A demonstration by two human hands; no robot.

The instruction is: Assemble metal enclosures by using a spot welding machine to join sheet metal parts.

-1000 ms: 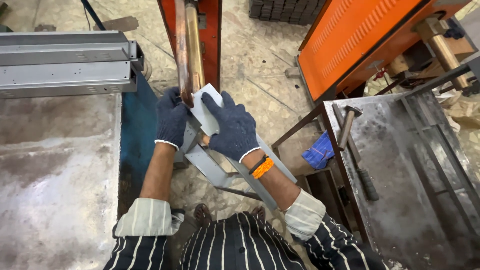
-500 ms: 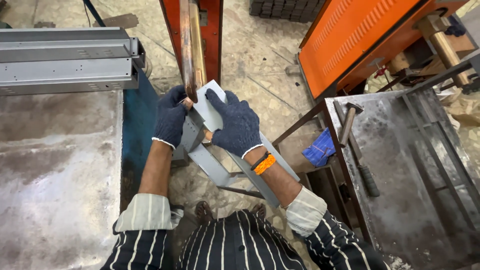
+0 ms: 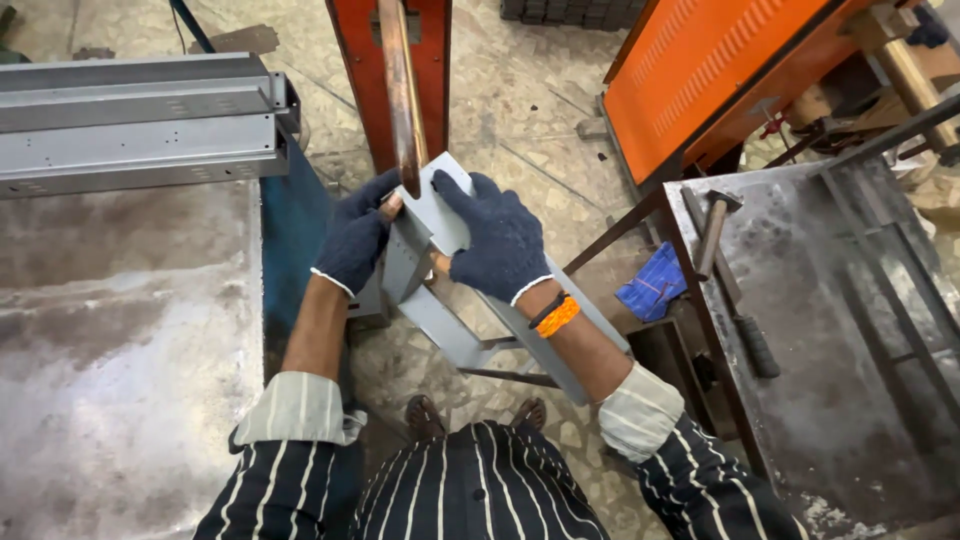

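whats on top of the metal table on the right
A hammer lies on the right metal table, along with a dark-handled tool and welded bars. The table's far end is out of frame.

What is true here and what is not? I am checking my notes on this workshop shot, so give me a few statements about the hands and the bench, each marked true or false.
1. Both hands wear dark blue knit gloves. True: the left hand and the right hand are both gloved.
2. The hands hold a grey sheet-metal bracket against a copper-coloured bar. True.
3. The hammer is in the right hand. False: it lies on the metal bench to the right, apart from both hands.
4. An orange band sits on the left wrist. False: it is on the right wrist.
5. Long grey metal channels lie on the table at the left. True.
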